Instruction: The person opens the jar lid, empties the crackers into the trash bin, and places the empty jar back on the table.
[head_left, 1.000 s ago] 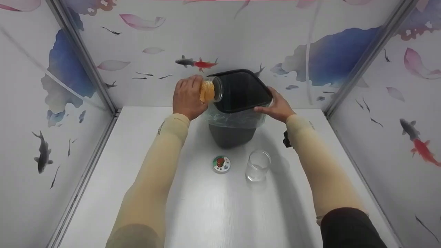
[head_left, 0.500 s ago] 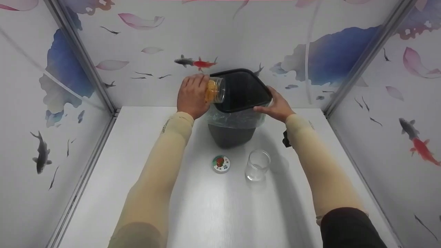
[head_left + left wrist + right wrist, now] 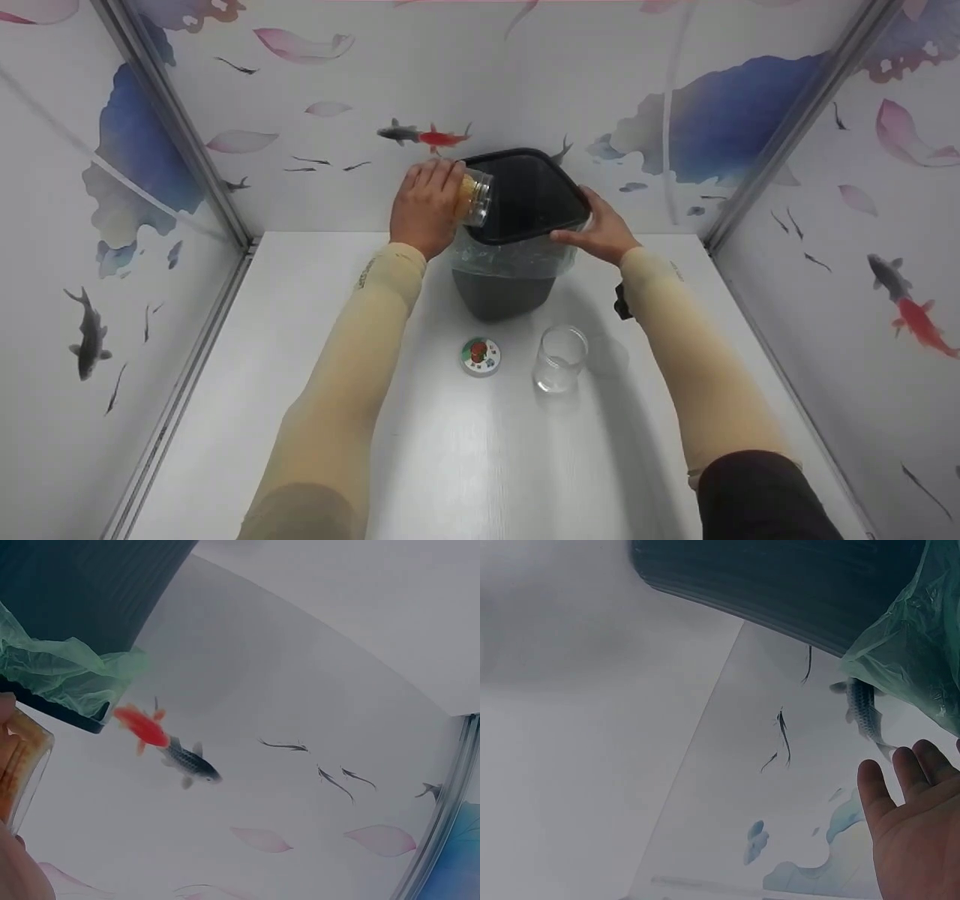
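Note:
My left hand [image 3: 426,206] grips a glass jar [image 3: 480,198] with orange-yellow contents. The jar lies tipped sideways, its mouth pointing right over the left rim of a dark trash bin [image 3: 523,285]. In the left wrist view, part of the jar [image 3: 28,765] and its orange contents show between fingers and thumb. My right hand [image 3: 604,229] rests at the bin's right corner, thumb along the front rim. Its fingers look straight in the right wrist view, near the clear bag [image 3: 911,652] lining the bin. The bin's inside is too dark to make out.
A round printed lid [image 3: 480,356] lies on the white table [image 3: 480,465] in front of the bin. To its right stands a clear glass jar [image 3: 560,360]. White walls [image 3: 300,187] with painted fish and petals enclose the table's back and sides.
My left hand has shifted slightly right, bringing the tipped jar further over the bin's rim. My right hand, the bin, the lid and the clear jar have stayed put.

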A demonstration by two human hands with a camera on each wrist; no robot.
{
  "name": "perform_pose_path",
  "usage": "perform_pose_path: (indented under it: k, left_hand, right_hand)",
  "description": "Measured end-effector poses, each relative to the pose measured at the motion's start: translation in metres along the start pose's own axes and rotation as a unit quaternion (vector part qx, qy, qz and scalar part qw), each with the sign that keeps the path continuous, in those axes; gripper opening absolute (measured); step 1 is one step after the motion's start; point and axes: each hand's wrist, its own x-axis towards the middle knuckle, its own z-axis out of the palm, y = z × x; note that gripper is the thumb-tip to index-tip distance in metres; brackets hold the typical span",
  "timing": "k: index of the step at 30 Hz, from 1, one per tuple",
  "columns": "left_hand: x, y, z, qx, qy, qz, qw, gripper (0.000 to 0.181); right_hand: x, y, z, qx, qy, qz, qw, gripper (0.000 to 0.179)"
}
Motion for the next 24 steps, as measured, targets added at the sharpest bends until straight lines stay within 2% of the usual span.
perform_pose_path:
  k: [10, 17, 24]
  left_hand:
    - [0.0024, 0.0048, 0.0, 0.016, 0.009, 0.012, 0.9998, 0.076]
    - [0.0039, 0.0079, -0.002, 0.065, 0.0, 0.035, 0.9973, 0.078]
    - [0.0042, 0.0076, -0.0027, 0.078, -0.003, 0.036, 0.9963, 0.082]
  right_hand:
    - [-0.0001, -0.0013, -0.0014, -0.008, 0.003, -0.005, 1.0, 0.118]
    - [-0.0002, -0.0022, -0.0018, -0.007, 0.0, -0.001, 1.0, 0.119]
    - [-0.0007, -0.0027, -0.001, -0.013, 0.003, -0.004, 0.9999, 0.118]
